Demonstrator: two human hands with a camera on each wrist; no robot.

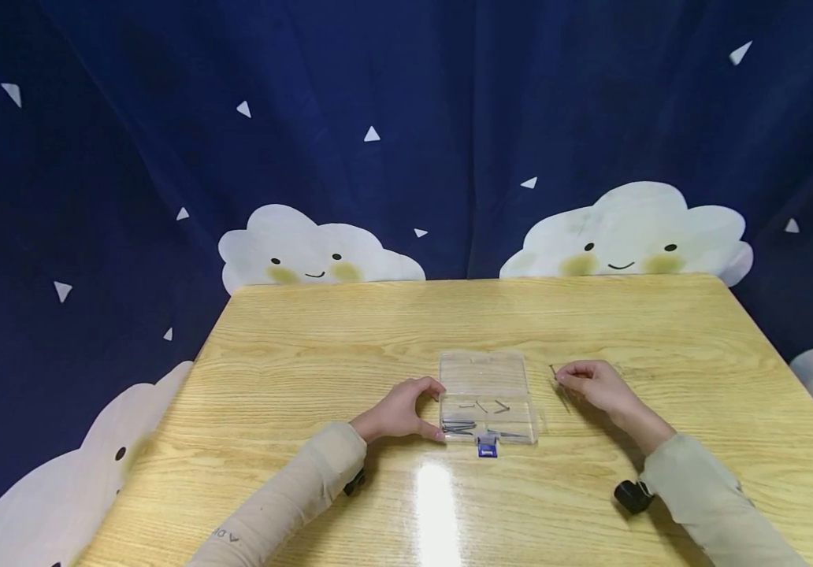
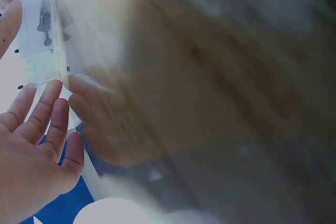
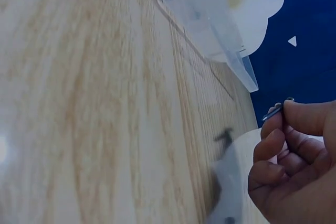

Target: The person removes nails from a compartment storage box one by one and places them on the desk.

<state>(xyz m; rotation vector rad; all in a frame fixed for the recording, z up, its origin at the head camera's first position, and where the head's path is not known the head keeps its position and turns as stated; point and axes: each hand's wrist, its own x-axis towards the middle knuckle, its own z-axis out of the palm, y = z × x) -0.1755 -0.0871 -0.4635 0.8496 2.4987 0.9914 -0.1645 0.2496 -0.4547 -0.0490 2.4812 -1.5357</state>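
A clear plastic box (image 1: 483, 374) lies on the table with its lid folded back and a blue latch (image 1: 487, 447) at its front. Several dark metal nails (image 1: 458, 426) lie in its compartments, some in a bundle at the left. My left hand (image 1: 402, 408) holds the box's left end, thumb at the front corner and index finger near the hinge side. To the right of the box, raised over the table, my right hand (image 1: 594, 384) pinches a small dark nail (image 3: 274, 112) between thumb and index finger. Its other fingers are curled.
The wooden table (image 1: 307, 331) runs back to a dark blue curtain (image 1: 378, 63) printed with white clouds and triangles. A bright light reflection (image 1: 437, 512) shows on the tabletop in front of the box. Black wrist cameras (image 1: 633, 496) hang under the sleeves.
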